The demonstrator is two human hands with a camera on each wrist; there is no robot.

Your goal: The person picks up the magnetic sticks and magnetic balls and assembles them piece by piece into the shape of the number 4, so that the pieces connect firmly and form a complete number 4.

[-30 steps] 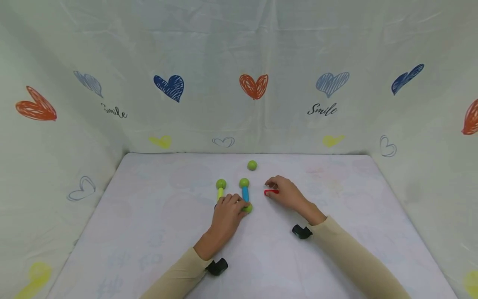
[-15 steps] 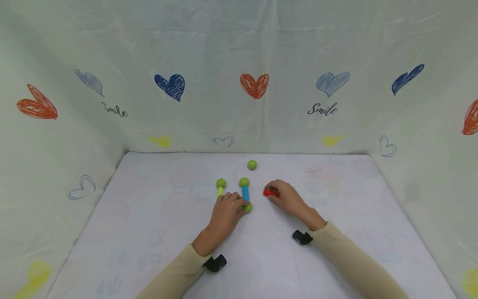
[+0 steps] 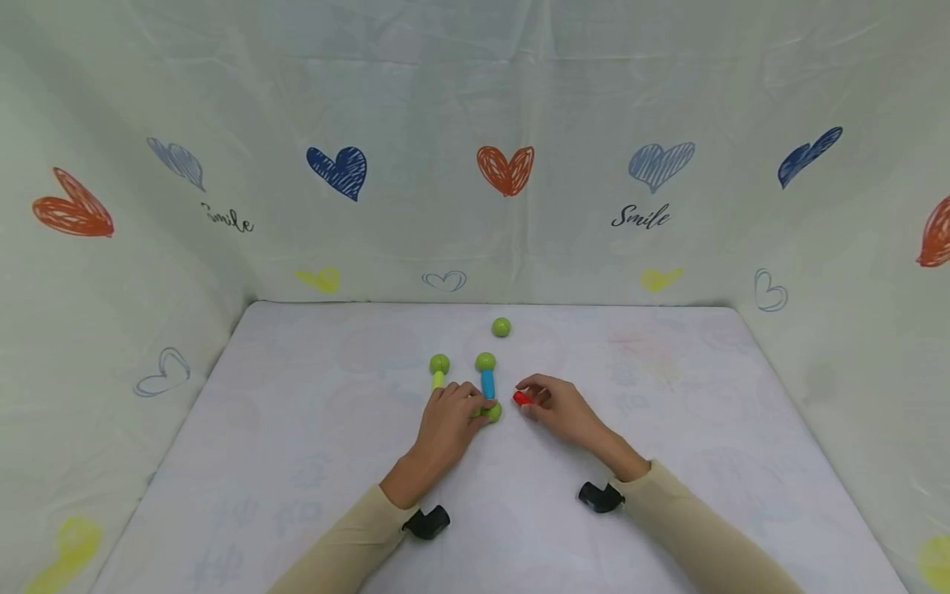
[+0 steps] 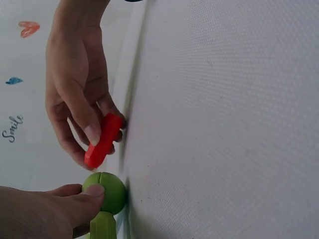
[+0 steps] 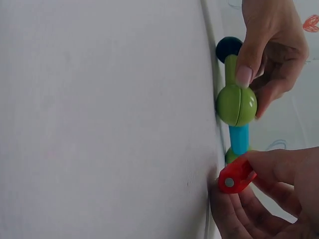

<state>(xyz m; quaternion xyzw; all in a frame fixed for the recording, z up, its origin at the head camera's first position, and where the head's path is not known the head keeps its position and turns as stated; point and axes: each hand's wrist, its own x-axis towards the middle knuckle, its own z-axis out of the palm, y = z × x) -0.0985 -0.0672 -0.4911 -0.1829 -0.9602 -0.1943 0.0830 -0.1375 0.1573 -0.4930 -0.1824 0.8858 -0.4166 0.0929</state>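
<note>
Heart-printed backdrop (image 3: 416, 99) behind a white counter (image 3: 297, 429)

Over the counter, the right hand (image 3: 567, 410) pinches a red rod (image 4: 103, 141) with its thumb and fingers, near the joined pieces but apart from them. The left hand (image 3: 447, 419) is clamped on a green ball (image 5: 237, 105), where a blue rod (image 3: 487, 384) meets a yellow-green rod (image 5: 231, 69). A lone green ball (image 3: 500, 327) lies toward the far edge. Smallest, a silvery disc (image 5: 229, 182) shows on the red rod's end.

On the white table (image 3: 712, 388) lay a lone green ball (image 3: 501, 327), a ball-tipped blue rod (image 3: 487, 384) and a ball-tipped yellow rod (image 3: 438, 380).
</note>
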